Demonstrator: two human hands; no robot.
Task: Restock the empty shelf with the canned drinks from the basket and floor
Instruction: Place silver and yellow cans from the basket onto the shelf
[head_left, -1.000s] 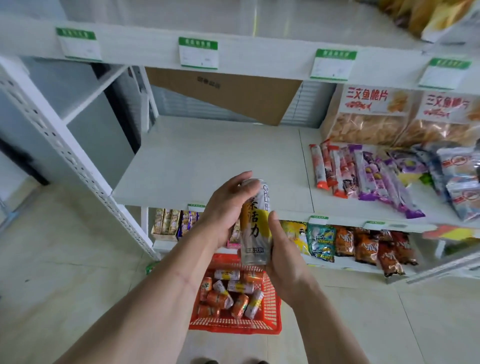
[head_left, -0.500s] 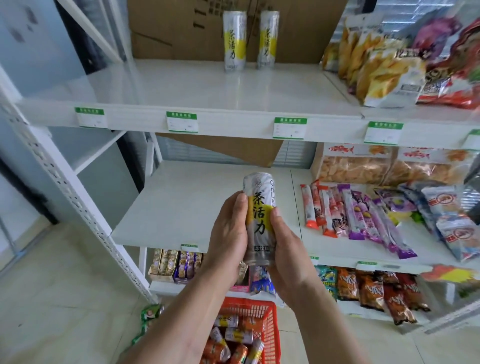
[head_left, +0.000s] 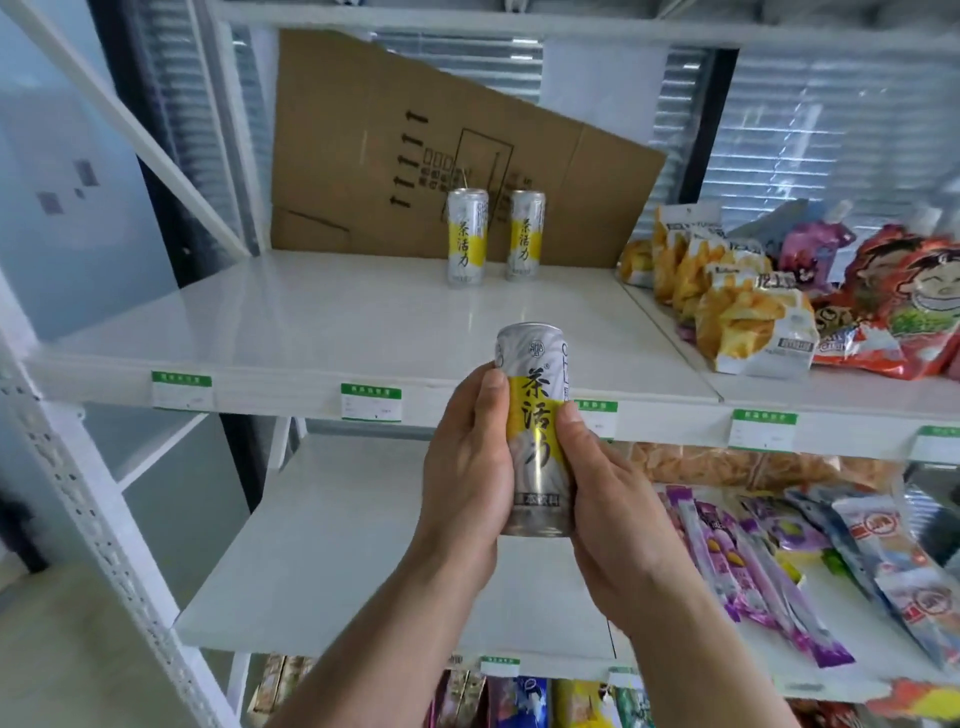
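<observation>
Both hands, left hand (head_left: 467, 462) and right hand (head_left: 613, 499), still clasp the can (head_left: 535, 431) upright, now raised to the upper shelf (head_left: 311, 332) edge; two cans (head_left: 496, 236) stand at back.

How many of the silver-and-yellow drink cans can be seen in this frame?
3. Two stand upright side by side at the back of the upper shelf: left can, right can. The third can is held by left hand and right hand.
</observation>
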